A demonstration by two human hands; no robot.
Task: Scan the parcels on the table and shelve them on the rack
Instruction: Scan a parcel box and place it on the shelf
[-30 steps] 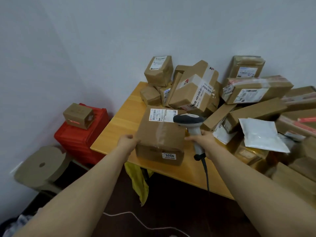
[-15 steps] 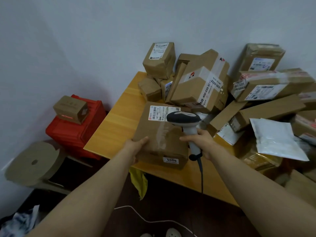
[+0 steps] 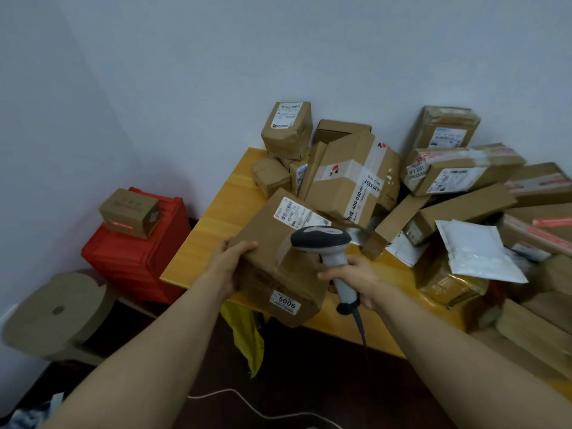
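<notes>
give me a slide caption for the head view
Left hand holds the 5006 box at the table edge; right hand holds a scanner over it, parcels piled behind.

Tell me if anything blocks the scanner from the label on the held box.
Nothing visible does. The scanner, in the right hand, sits right beside the label on the box; the left hand grips the box's left edge, away from it.

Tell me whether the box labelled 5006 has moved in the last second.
Yes. Against the table edge, the box has come toward the person and turned; its front corner now overhangs that edge, with the left hand gripping its side.
</notes>
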